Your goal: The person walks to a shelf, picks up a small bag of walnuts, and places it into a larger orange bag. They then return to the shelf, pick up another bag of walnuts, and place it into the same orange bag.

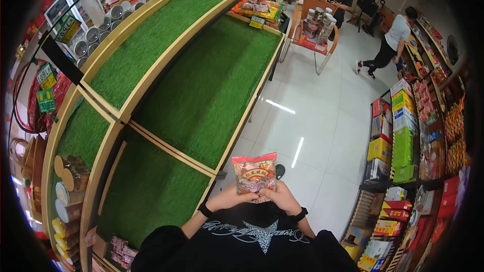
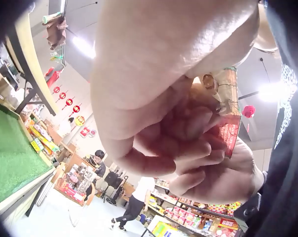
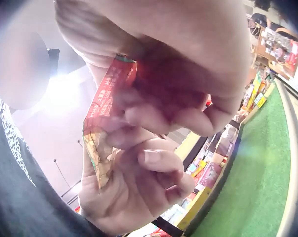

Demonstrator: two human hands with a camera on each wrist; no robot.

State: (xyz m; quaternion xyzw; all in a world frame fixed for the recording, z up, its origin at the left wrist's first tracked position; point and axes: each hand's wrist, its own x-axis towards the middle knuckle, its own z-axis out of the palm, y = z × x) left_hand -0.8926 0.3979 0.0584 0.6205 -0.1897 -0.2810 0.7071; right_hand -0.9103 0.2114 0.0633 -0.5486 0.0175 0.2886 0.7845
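Green artificial turf (image 1: 212,90) is lining a tiered wooden display rack (image 1: 171,147) in the head view, with pale floor tiles (image 1: 322,121) shining alongside and stocked shelves (image 1: 359,215) running down the right. Both forearms are angling inward from a black printed shirt (image 1: 222,257), black bands at the wrists, and the left hand (image 1: 231,198) and right hand (image 1: 281,198) are gripping one snack packet (image 1: 256,166) between them, thumbs on its front. It's showing against the floor, in front of the chest, near the rack's corner. Its red top band is pointing away from the wearer, printed face towards the head camera, the slightly longer axis running outward from the chest.

Over to the left wrist: the left hand is filling the frame, fingers curling at the packet, the right hand's fingers crowding in beside them. This camera is catching red hanging ornaments (image 2: 69,102) and a ceiling light (image 2: 83,47) that the head view is missing.

Right wrist now, and the packet is slanting, almost edge-on, presenting a red panel with pale lettering that the head view is hiding. Fingers from both hands are overlapping beside it.
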